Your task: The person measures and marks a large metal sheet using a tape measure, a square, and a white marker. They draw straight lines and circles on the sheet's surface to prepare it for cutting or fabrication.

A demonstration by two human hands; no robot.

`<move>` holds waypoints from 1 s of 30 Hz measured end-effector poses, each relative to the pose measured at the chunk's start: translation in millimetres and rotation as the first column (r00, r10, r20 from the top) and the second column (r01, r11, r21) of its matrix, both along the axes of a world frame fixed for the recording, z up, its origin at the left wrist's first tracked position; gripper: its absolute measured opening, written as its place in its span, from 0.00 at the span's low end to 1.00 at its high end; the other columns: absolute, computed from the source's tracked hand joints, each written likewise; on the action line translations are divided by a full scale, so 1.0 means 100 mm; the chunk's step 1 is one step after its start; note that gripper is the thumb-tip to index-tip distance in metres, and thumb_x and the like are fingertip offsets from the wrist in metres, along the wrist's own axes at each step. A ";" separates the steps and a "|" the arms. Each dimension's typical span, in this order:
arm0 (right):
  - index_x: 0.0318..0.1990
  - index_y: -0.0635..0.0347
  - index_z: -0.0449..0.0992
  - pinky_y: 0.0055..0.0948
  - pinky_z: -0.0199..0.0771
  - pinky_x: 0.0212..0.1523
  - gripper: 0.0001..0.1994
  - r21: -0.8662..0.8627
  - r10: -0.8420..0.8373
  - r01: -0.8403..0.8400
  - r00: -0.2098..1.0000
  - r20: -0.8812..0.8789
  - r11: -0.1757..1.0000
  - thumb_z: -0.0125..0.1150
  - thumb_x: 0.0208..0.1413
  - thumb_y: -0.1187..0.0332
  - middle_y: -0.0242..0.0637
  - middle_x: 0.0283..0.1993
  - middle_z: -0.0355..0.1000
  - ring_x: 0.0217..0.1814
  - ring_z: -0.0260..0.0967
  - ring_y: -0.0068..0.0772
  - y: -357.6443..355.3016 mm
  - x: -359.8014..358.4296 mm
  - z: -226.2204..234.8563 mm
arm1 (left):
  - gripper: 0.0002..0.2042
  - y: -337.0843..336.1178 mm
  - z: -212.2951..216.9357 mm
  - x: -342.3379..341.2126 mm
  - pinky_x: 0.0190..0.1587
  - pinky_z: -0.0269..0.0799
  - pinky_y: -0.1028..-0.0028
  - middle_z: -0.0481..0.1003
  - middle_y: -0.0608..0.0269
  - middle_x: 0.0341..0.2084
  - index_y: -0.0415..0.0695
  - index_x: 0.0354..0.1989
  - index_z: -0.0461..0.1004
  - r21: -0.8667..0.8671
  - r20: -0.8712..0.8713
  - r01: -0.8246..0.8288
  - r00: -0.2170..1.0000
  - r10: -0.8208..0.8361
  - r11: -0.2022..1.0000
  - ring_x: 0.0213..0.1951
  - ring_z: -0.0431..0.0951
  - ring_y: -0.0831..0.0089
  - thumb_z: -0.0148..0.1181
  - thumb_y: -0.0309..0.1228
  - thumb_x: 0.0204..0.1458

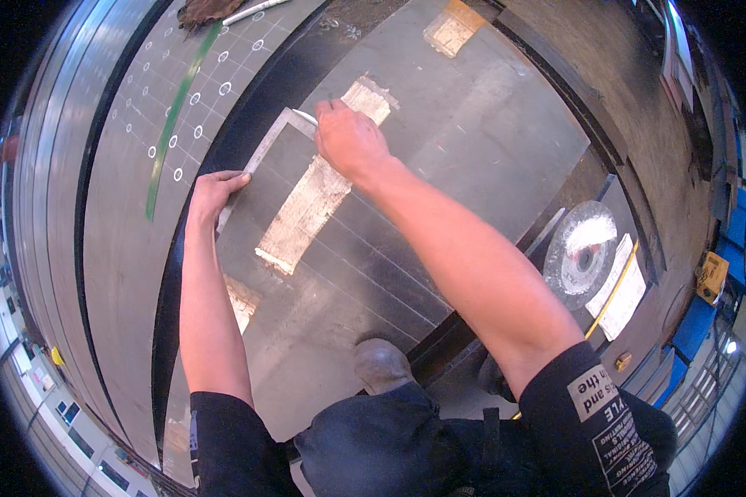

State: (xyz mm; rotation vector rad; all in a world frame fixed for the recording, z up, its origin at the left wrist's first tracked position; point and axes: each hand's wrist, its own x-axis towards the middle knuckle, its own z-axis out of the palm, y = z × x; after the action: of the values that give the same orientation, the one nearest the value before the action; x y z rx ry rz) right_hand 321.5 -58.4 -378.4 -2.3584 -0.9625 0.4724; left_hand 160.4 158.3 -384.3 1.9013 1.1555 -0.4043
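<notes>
A flat L-shaped metal square [265,151] lies on a grey steel plate [489,116], along its left edge. My left hand [213,197] is closed on the square's long leg, thumb on top, its other fingers partly hidden over the plate's edge. Near the square's corner, my right hand [350,142] grips a thin white marking stick [305,118]; its tip is by the short leg. Thin pale lines run across the plate to the right of the square. A worn, pale strip [307,211] crosses these lines, passing under my right wrist.
Left, beyond a dark gap, another plate [124,178] bears circled marks and a green stripe [178,112]. At its far end lie a brown rag-like thing [207,10] and a white stick [257,12]. A round disc [584,248] and paper [626,294] lie right of my arm.
</notes>
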 end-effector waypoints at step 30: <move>0.38 0.64 0.74 0.43 0.81 0.36 0.08 -0.633 0.177 -0.212 0.977 -0.118 0.744 0.57 0.49 0.74 0.48 0.38 0.75 0.36 0.78 0.50 -2.90 -0.76 0.82 | 0.18 0.22 -0.19 -0.12 0.46 0.71 0.70 0.81 0.57 0.37 0.41 0.45 0.82 -0.087 0.041 0.009 0.999 -0.005 0.996 0.39 0.79 0.68 0.68 0.37 0.48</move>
State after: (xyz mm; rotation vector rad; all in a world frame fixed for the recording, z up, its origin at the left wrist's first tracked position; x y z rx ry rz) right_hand 245.1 -348.8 -296.8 -2.8306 -1.1666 1.0952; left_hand 148.7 180.5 -403.2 1.8305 1.0876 -0.4113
